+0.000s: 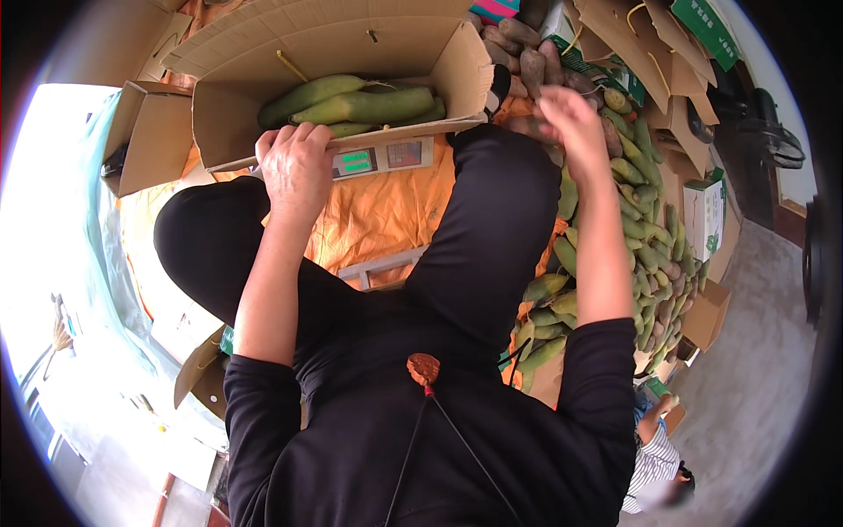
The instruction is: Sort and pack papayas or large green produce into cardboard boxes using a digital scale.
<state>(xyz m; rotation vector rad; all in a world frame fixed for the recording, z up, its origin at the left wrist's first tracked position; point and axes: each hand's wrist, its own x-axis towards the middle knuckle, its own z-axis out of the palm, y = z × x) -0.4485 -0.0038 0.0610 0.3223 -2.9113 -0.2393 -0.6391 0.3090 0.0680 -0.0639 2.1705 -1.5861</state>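
Note:
An open cardboard box [316,48] stands in front of me, with several long green radishes [373,106] lying in it. My left hand [296,165] is closed over the box's near edge, fingers curled across the rim. Below that edge shows a digital scale [413,155] with a lit green display; how the box rests on it is hidden. To the right of the box, my right hand [572,119] hovers by a heap of reddish-brown roots [532,66]. Its fingers are bent and smeared by motion, and I see nothing clearly held in them.
A large pile of green radishes [645,255] spreads along my right side. Orange sheeting [378,220] lies between my knees. More cardboard boxes [156,132] stand at the left and far right. At the lower right is another person in a striped top [654,461].

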